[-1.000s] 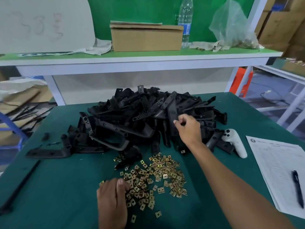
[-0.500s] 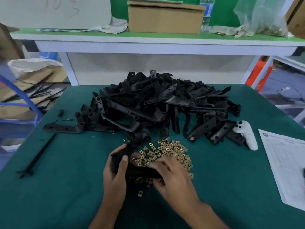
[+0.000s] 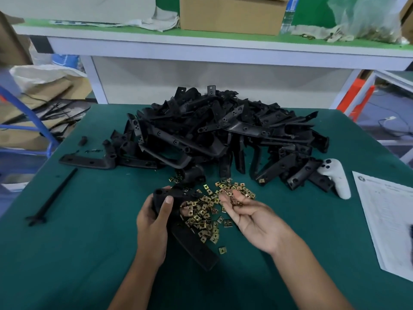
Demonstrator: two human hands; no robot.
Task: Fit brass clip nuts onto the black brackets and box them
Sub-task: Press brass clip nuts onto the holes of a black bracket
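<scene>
Holding one black bracket [image 3: 196, 247] in your left hand [image 3: 154, 222], you have the fingers and thumb wrapped around its thick upper end while the long flat leg trails down onto the green table [image 3: 89, 253] toward you. Your right hand [image 3: 250, 218] sits palm-up just over the scatter of brass clip nuts [image 3: 207, 211], fingers loosely curled; something small and brassy seems to lie at the fingertips [image 3: 237, 198], but the blur leaves it unclear whether a nut is truly pinched there. Judging from this, you are at the pick-and-fit step for this bracket.

To do it well, take a single nut rather than a cluster; they lie overlapping and will likely cling together. Turn it so its open side faces the bracket's edge, and line its hole up with a mounting hole before pushing. Keep your left grip firm near the end you are working on, so the bracket does not twist as the clip slides home. Press until it seats flat.

The main pile of brackets [image 3: 223, 135] waits beyond the nuts, touching their far edge. The cardboard box [image 3: 230, 16] stands on the shelf behind, well apart, so finished pieces will need a reach.
</scene>
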